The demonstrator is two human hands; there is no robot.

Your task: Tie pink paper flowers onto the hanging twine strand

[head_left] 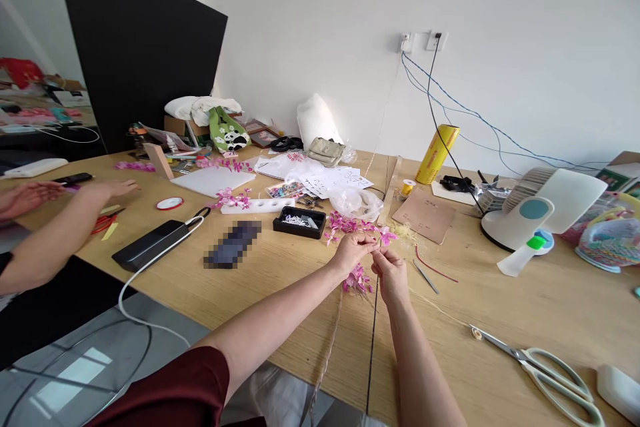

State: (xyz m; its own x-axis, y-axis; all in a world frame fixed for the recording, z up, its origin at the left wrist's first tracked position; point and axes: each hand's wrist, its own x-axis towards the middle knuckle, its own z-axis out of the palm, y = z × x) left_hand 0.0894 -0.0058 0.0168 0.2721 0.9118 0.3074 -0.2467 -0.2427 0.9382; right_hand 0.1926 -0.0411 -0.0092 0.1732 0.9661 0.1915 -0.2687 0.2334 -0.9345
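Left hand and right hand pinch the pink flower at 1 o'clock from their fingertips; its long axis is unclear.

One large yellow roll, one small spool and one fan are standing toward the table's back edge.
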